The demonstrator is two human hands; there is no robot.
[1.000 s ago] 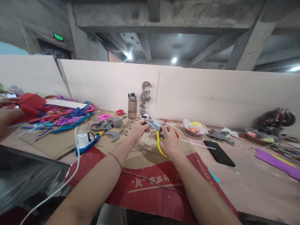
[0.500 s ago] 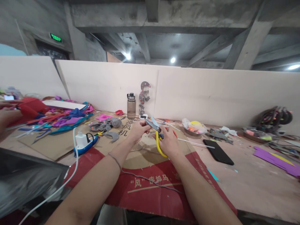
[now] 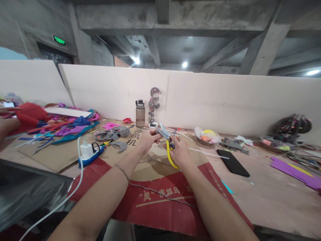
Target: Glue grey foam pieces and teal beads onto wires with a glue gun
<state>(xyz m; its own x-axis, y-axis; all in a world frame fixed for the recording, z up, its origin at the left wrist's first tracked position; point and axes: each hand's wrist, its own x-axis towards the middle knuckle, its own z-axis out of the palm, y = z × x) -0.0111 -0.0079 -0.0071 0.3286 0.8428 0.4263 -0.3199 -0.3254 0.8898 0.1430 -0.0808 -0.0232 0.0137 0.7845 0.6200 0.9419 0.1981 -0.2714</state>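
Observation:
My right hand (image 3: 179, 150) is closed around a pair of scissors (image 3: 170, 157) with a yellow handle. Their blades stand a little apart and point up and left toward the fingertips of my left hand (image 3: 149, 139). Those fingers are pinched together beside the blades; what lies between them is too small to make out. A thin grey cord (image 3: 160, 192) crosses my left wrist and trails over the red part of the cardboard (image 3: 160, 214) under my forearms. Grey felt pieces (image 3: 112, 134) with pink dots lie left of my left hand.
A water bottle (image 3: 140, 113) stands behind my hands. Left are a blue power strip (image 3: 92, 159), coloured scraps (image 3: 72, 129) and another person's hand (image 3: 8, 129) near red material (image 3: 32, 115). To the right are a bowl (image 3: 207, 136), a black phone (image 3: 233, 163) and purple sheets (image 3: 296, 172).
My hands and the scissors stay almost in place, with only a slight shift at the blades. The other person's hand at the left edge has moved slightly to the left.

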